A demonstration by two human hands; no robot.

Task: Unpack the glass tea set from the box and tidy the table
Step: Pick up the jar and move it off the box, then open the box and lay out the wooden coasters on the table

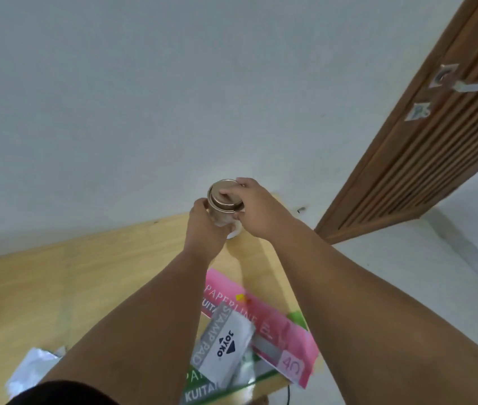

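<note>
Wood table (65, 276) against a pale wall (144, 97), slatted brown door (424, 147) with a lever handle at right. Both arms stretched out to the far table edge. Left hand (205, 226) wrapped around the body of a glass jar (222, 213), fingers curled closed on it. Right hand (256, 206) on top, fingertips (227, 194) pinching the rim of the gold lid (223, 192), which sits on the jar's mouth. Jar upright, at the back edge near the wall; something white and round (235, 230) right under it, can't tell what it is, or whether the jar rests on it or is lifted. Near side of table: pink receipt book (275, 325) marked PAPERLINE, grey stamp pad box (226, 349) lying across it and a green book (202, 387). Crumpled white wrap (31, 372) at lower left.
</note>
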